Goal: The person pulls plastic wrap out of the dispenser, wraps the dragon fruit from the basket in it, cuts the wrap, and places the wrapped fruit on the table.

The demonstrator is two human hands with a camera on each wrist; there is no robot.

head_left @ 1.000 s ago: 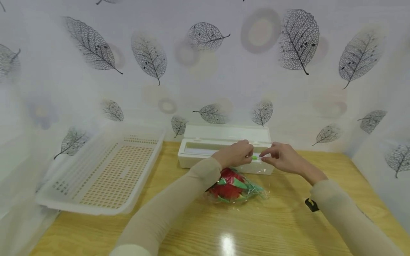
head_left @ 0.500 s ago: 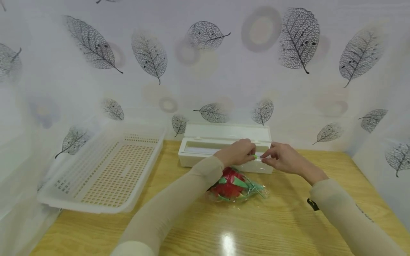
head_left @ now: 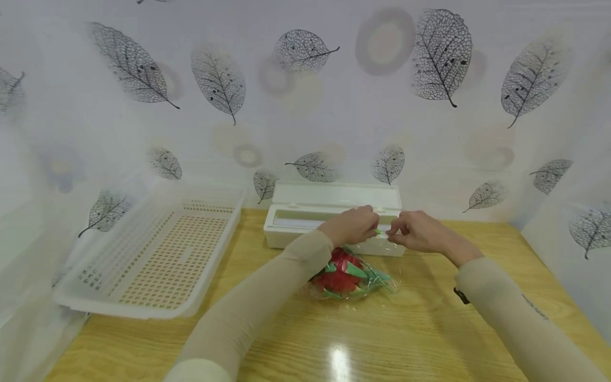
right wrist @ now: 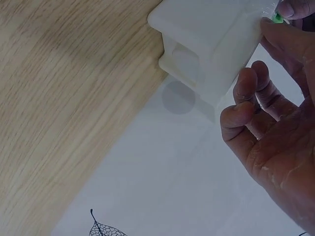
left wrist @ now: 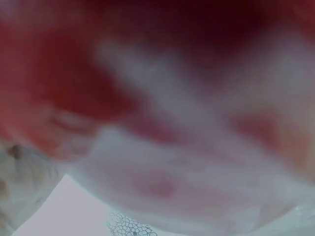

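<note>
Apparently, the left hand's (head_left: 354, 225) fingers pinch the green tab (head_left: 378, 232) on the white box (head_left: 291, 238) mid-frame; I cannot tell what the right hand's (head_left: 416, 231) bent fingers hold. Best keep the box steady.

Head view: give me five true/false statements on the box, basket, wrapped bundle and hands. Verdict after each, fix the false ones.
1. The lid of the white box is raised. True.
2. The red-and-green bundle in clear wrapping sits inside the basket. False: it lies on the table in front of the box.
3. A small green piece shows between the left hand and the right hand. True.
4. The white basket stands to the right of the box. False: it stands to the left of it.
5. Both hands are down on the bundle. False: both are at the box's front edge, toward its right end.
</note>
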